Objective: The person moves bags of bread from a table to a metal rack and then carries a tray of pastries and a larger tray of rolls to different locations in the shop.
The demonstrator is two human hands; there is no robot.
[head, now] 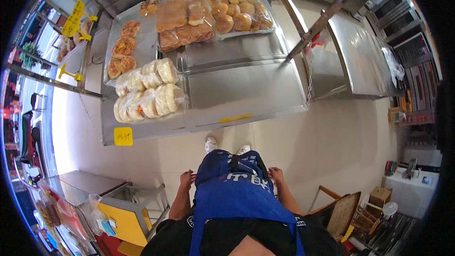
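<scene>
Both arms hang down beside my blue apron (231, 199). My left hand (187, 178) is next to the apron's left edge, its fingers loosely bent and nothing visible in them. At the opposite edge, my right hand (276, 174) hangs the same way, fingertips partly hidden by the apron. Before me stands a steel shelf (245, 89) of bread. Bagged pale buns (151, 103) lie in two rows at its near left. Behind them are round browned breads (124, 48), wrapped brown bread slabs (172, 16) and a plastic-covered tray of glossy rolls (233, 10).
A yellow handwritten tag (123, 136) sits on the shelf's front edge. Chains (310, 78) and metal posts (327, 16) flank the shelf. To the right is a steel table (366, 57); a glass-topped counter (85, 185) is at lower left. A wooden chair (341, 213) stands behind on my right.
</scene>
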